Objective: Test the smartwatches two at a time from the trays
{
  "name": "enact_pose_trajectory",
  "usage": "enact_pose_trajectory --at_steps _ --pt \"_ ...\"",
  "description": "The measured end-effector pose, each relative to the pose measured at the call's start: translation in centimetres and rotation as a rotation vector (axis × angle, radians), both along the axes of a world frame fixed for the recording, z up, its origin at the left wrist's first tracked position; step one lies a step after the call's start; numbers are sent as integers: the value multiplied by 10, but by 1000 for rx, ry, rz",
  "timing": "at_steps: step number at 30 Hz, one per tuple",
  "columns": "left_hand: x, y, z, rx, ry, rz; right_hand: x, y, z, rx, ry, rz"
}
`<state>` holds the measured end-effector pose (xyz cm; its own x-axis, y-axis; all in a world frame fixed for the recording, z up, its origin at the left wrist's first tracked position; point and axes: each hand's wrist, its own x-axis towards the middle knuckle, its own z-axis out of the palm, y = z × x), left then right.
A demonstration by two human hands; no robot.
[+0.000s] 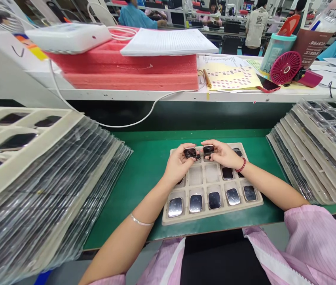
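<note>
Between the fingers of my left hand point(181, 160) is a smartwatch case point(190, 152) with a dark glass face, lifted above the tray. My right hand point(223, 153) grips a second, similar smartwatch case point(208, 150) close beside it. Both hands are closed and hover over the far part of a beige moulded tray point(168, 219). Square watch cases fill the tray's near row, among them one point(214, 200) in the middle. Two pockets point(196, 175) of the middle row hold nothing. My hands cover part of the far row.
Tall stacks of trays with watch cases stand at the left point(96, 158) and right point(292, 146) of the green mat point(138, 174). On the shelf lie pink foam point(132, 71), a notepad point(168, 41), a phone point(268, 84) and a small fan point(285, 67). A white cable point(144, 118) hangs below.
</note>
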<state>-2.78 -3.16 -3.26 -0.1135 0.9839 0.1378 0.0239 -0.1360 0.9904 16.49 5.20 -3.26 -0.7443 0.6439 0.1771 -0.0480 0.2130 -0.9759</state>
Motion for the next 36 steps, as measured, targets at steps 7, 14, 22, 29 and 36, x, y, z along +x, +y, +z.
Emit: enact_pose_trajectory --at_steps 7,14,22,29,36 --pt "-3 1 -1 -26 -139 -17 -2 2 -2 -194 44 -4" --pt "-12 5 10 -191 -443 -120 3 9 14 -660 115 26" --pt "-25 9 12 -255 -496 -156 11 19 22 -964 165 87" --pt "-8 4 5 -157 -286 -80 5 9 10 -594 128 56" --pt "1 -1 4 -75 -118 -84 -1 -3 7 -123 1 -70"
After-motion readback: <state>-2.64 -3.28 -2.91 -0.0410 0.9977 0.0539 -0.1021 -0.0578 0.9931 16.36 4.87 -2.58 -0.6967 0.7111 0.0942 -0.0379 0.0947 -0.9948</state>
